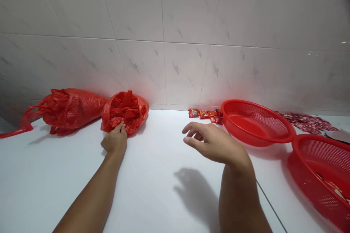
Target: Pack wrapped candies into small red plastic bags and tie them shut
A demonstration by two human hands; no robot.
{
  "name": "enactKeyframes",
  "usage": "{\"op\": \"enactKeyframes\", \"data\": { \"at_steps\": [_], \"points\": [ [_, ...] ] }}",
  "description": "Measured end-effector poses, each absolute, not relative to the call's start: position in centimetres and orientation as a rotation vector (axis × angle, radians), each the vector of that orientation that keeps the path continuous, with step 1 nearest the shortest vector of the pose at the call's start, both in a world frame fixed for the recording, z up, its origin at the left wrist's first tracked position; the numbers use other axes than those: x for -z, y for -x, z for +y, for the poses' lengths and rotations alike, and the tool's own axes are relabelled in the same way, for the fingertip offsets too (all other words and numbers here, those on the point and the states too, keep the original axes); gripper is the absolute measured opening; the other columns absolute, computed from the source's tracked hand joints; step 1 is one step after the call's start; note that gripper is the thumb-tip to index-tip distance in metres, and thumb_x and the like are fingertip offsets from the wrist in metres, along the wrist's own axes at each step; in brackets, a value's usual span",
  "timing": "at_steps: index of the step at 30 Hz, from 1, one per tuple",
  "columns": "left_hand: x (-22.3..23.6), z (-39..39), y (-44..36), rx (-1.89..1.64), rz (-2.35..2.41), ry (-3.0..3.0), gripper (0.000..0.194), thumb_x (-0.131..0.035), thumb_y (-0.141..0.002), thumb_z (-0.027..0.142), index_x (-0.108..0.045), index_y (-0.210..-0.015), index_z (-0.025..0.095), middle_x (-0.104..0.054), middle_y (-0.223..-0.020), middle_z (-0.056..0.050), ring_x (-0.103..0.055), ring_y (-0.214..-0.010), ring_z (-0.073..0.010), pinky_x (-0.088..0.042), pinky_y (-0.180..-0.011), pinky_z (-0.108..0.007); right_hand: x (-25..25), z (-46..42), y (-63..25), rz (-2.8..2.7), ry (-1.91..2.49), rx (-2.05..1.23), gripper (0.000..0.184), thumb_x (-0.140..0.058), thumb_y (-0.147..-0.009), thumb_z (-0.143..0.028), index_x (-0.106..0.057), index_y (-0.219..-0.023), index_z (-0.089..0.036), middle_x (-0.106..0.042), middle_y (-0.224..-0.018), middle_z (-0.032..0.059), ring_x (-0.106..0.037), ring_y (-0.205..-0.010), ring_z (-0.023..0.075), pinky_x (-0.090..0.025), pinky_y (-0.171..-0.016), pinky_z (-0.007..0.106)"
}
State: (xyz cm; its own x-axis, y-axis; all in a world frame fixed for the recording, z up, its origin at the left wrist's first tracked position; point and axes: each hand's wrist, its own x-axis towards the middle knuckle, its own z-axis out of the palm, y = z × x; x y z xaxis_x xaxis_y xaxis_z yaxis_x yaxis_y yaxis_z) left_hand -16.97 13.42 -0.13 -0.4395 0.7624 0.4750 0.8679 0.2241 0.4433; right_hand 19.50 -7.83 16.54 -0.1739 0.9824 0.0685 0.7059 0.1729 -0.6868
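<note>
My left hand (116,137) is closed on the near rim of a red plastic bag (139,107), pinching its edge between thumb and fingers. The bag lies on the white table with its crumpled mouth facing me. To its left, against the wall, lies another full-looking red plastic bag (79,107) with loose handles trailing left. My right hand (206,138) hovers above the table, fingers loosely curved and apart, with nothing in it. Beyond it, several small red packets (203,114) lie by the wall.
At the right stands a red plastic basket (253,123) with perforated sides. Nearer me, a second red basket (306,178) holds some small items I cannot make out. A red-and-white patterned cloth or mat (308,123) lies behind them. A tiled wall (186,69) backs the white table (153,174).
</note>
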Motion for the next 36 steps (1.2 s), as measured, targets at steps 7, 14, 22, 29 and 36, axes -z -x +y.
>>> {"op": "enactKeyframes", "data": {
  "at_steps": [7,14,22,29,36],
  "points": [
    [0.5,12.5,16.6,0.992,-2.077,1.611,0.029,-0.060,-0.094,0.038,-0.076,-0.107,0.018,-0.064,-0.124,-0.015,-0.051,-0.118,-0.0345,-0.038,-0.099,-0.048,-15.7,-7.1,-17.3,-2.056,1.552,-0.763,0.026,-0.060,-0.100,-0.043,-0.071,-0.120,-0.030,-0.078,-0.109,0.0021,-0.073,-0.094,0.0209,-0.053,-0.071,0.030],
    [0.5,12.3,15.3,1.328,-1.687,1.655,0.018,-0.057,-0.095,0.035,-0.065,-0.092,0.020,-0.061,-0.127,-0.019,-0.047,-0.125,-0.0395,-0.034,-0.104,-0.058,-14.9,-6.5,-15.3,-2.109,1.553,-0.758,0.030,-0.061,-0.098,-0.042,-0.071,-0.123,-0.029,-0.077,-0.112,0.0065,-0.072,-0.092,0.0258,-0.051,-0.069,0.034],
    [1.2,8.8,9.8,1.373,-0.759,2.131,0.009,-0.054,-0.098,0.021,-0.056,-0.090,0.025,-0.076,-0.106,-0.008,-0.069,-0.104,-0.0255,-0.047,-0.098,-0.047,-11.4,-3.4,-9.9,-2.121,1.465,-0.685,0.072,-0.054,-0.103,-0.044,-0.026,-0.168,-0.027,-0.074,-0.125,0.0141,-0.069,-0.112,0.0330,-0.050,-0.085,0.040],
    [1.3,8.3,9.1,1.419,-0.630,2.223,0.003,-0.054,-0.100,0.024,-0.057,-0.100,0.026,-0.074,-0.110,-0.009,-0.071,-0.101,-0.0216,-0.055,-0.090,-0.040,-10.0,-1.5,-9.1,-2.059,1.479,-0.524,0.031,-0.049,-0.108,-0.033,-0.075,-0.121,-0.024,-0.079,-0.097,0.0075,-0.072,-0.090,0.0239,-0.047,-0.077,0.030],
    [1.6,9.1,8.8,1.433,-0.944,1.946,0.041,-0.072,-0.091,0.031,-0.054,-0.127,0.021,-0.069,-0.129,-0.019,-0.065,-0.120,-0.0328,-0.050,-0.103,-0.051,-10.9,-1.7,-10.4,-1.863,1.416,-0.459,0.024,-0.051,-0.108,-0.029,-0.073,-0.099,-0.024,-0.078,-0.088,0.0028,-0.072,-0.080,0.0188,-0.049,-0.076,0.028]
  ]
}}
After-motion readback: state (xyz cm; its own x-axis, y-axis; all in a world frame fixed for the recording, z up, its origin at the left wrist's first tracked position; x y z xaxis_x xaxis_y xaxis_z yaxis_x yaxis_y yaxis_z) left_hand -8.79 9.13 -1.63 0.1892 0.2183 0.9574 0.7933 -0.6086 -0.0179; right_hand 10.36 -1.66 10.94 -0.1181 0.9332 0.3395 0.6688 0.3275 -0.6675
